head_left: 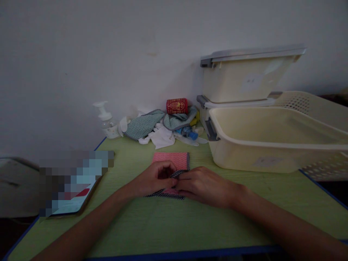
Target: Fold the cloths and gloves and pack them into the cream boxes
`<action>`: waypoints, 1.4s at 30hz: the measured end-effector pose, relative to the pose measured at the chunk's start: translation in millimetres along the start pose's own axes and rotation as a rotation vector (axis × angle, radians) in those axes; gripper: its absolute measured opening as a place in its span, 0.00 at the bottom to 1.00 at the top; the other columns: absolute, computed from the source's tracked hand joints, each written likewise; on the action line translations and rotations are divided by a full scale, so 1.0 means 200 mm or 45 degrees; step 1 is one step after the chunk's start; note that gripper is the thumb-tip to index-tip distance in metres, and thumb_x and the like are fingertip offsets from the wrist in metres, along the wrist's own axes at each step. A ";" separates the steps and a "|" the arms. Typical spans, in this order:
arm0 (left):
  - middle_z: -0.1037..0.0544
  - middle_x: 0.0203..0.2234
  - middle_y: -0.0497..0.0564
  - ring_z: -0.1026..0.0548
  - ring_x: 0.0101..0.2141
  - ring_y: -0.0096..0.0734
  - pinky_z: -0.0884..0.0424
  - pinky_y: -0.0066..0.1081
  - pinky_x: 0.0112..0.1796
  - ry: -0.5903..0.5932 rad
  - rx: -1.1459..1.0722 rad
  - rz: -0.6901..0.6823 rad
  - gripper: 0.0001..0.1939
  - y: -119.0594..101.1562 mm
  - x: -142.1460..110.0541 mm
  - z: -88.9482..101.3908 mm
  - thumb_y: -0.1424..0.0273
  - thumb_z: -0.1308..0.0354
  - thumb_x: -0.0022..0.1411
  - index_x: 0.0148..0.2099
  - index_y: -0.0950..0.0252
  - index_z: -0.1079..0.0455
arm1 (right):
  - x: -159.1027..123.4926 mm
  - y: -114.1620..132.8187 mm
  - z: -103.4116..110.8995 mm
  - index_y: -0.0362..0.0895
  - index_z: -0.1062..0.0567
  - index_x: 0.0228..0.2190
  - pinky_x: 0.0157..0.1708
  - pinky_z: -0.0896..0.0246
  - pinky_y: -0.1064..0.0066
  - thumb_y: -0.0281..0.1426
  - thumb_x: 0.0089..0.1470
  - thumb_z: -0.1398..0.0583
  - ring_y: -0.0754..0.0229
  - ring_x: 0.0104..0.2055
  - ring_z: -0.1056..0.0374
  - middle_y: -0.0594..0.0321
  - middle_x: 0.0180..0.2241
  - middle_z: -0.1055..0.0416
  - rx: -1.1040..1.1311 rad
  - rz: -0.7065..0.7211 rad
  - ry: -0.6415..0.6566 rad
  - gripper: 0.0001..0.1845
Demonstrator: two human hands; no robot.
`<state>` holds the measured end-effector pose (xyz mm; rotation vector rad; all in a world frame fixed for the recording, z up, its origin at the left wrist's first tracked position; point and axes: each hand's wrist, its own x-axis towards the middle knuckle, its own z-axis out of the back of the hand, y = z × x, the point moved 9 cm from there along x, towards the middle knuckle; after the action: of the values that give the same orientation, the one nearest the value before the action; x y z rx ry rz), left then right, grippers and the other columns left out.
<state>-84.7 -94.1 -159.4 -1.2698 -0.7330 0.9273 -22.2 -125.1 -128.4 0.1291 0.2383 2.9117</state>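
A pink cleaning cloth (174, 159) with a black-and-white edging lies on the green table (130, 228), in front of me. Part of its near side is lifted into a fold. My left hand (156, 178) is closed on the raised edge, thumb and fingers pinching it. From the other side my right hand (205, 185) grips the same edge, its fingers meeting the left fingertips. Both hands cover the middle of the cloth, so the exact shape of the fold is hidden.
At the back stand a pump bottle (106, 121), grey-green cloths (145, 124), white gloves (162, 137), a red can (177, 106) and a blue-capped bottle (188, 132). On the right are a cream bin (252, 157) and a lidded box (236, 81). A tablet-like device (73, 204) leans at left.
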 end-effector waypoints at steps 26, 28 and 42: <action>0.28 0.31 0.50 0.30 0.34 0.32 0.35 0.31 0.36 0.075 0.514 -0.167 0.10 -0.07 -0.02 -0.07 0.69 0.34 0.47 0.32 0.67 0.26 | -0.03 -0.07 0.06 0.41 0.26 0.24 0.21 0.55 0.75 0.27 0.49 0.37 0.68 0.22 0.39 0.67 0.20 0.30 0.161 -0.083 0.044 0.04; 0.27 0.33 0.50 0.29 0.35 0.32 0.35 0.31 0.38 0.074 0.511 -0.213 0.09 -0.08 -0.02 -0.07 0.70 0.33 0.46 0.32 0.65 0.25 | -0.03 -0.10 0.07 0.42 0.27 0.25 0.21 0.56 0.76 0.27 0.47 0.36 0.69 0.21 0.41 0.69 0.20 0.33 0.201 -0.156 0.029 0.04; 0.29 0.34 0.49 0.29 0.36 0.30 0.32 0.29 0.38 0.075 0.687 -0.266 0.03 -0.11 -0.05 -0.11 0.75 0.37 0.51 0.31 0.64 0.24 | -0.03 -0.03 0.06 0.41 0.26 0.33 0.37 0.42 0.72 0.25 0.52 0.41 0.60 0.39 0.34 0.60 0.35 0.30 0.242 0.072 0.024 0.05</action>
<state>-67.0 -114.9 -140.9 -0.7271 -0.5094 0.8380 -13.9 -119.7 -117.5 0.1412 0.5233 2.9417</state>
